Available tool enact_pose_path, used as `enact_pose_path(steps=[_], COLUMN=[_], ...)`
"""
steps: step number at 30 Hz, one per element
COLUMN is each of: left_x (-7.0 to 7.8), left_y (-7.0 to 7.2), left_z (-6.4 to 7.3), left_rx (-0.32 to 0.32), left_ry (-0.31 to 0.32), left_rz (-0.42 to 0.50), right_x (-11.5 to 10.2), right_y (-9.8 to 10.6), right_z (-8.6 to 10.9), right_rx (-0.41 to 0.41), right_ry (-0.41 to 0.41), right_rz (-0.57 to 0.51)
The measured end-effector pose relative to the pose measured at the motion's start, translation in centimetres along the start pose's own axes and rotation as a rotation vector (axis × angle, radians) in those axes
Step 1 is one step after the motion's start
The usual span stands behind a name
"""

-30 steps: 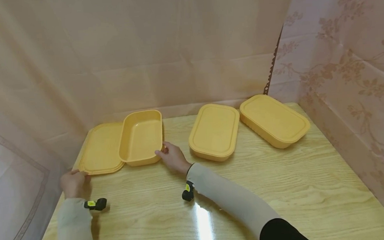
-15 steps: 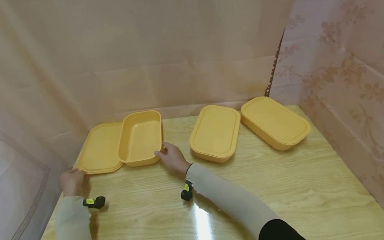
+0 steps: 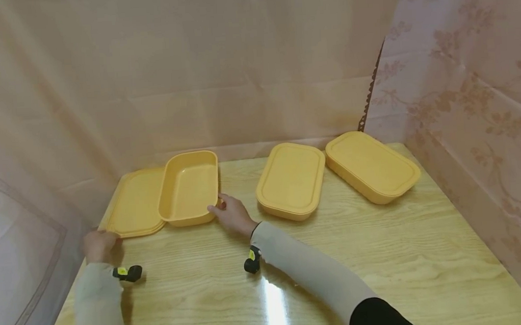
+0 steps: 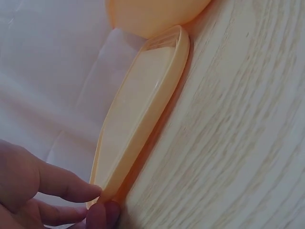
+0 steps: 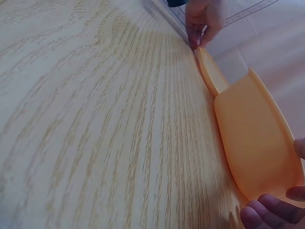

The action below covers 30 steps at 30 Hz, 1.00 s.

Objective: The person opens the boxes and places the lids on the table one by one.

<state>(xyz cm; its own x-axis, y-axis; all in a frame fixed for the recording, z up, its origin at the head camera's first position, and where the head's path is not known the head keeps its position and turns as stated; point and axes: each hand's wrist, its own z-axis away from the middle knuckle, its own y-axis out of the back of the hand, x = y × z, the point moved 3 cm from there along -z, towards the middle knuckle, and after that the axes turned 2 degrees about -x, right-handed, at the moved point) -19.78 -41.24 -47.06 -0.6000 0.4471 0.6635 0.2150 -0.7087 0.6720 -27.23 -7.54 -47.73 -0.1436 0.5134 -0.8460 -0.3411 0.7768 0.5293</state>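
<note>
A yellow lid [image 3: 138, 203] lies at the far left of the table, its raised rim facing up in the left wrist view. My left hand [image 3: 100, 247] pinches its near left corner between thumb and fingers [image 4: 69, 185]. Beside it, an uncovered yellow food container [image 3: 190, 188] stands with its left side overlapping the lid's right edge in the head view. The inside shows bare. My right hand [image 3: 234, 214] grips the container's near right corner, thumb at the rim and fingers [image 5: 274, 210] low against the outer wall.
Two more yellow containers with lids on, a middle one [image 3: 291, 180] and a right one [image 3: 372, 166], stand along the back of the wooden table [image 3: 336, 256]. A beige curtain [image 3: 194, 77] hangs behind, with floral cloth [image 3: 478, 97] on the right.
The uncovered container has shifted slightly left over the lid, with my right hand on it. My left hand keeps its hold on the lid's corner. The two lidded containers stay put.
</note>
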Motion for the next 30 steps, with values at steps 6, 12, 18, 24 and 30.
enact_pose_path(steps=[6,12,18,24,30], left_x=[0.17,0.21,0.09,0.39,0.62], left_y=[-0.15,-0.19,-0.26,-0.24,0.11], left_z=[-0.06,-0.21,-0.31,-0.09,0.34], left_rx=[-0.022,-0.032,-0.039,-0.043,-0.029], left_ry=[0.047,0.080,0.097,0.109,0.056], left_rz=[0.058,0.072,0.100,0.137,0.066], right_x=[0.36,0.63,0.58,0.60,0.52], right_y=[-0.17,-0.12,0.04,0.17,0.46], right_z=[-0.12,-0.24,-0.22,-0.18,-0.24], right_rx=[0.007,-0.001,-0.008,-0.002,-0.008], right_ry=[-0.015,-0.020,-0.016,-0.022,-0.012], right_rz=[-0.018,-0.019,-0.013,-0.030,-0.025])
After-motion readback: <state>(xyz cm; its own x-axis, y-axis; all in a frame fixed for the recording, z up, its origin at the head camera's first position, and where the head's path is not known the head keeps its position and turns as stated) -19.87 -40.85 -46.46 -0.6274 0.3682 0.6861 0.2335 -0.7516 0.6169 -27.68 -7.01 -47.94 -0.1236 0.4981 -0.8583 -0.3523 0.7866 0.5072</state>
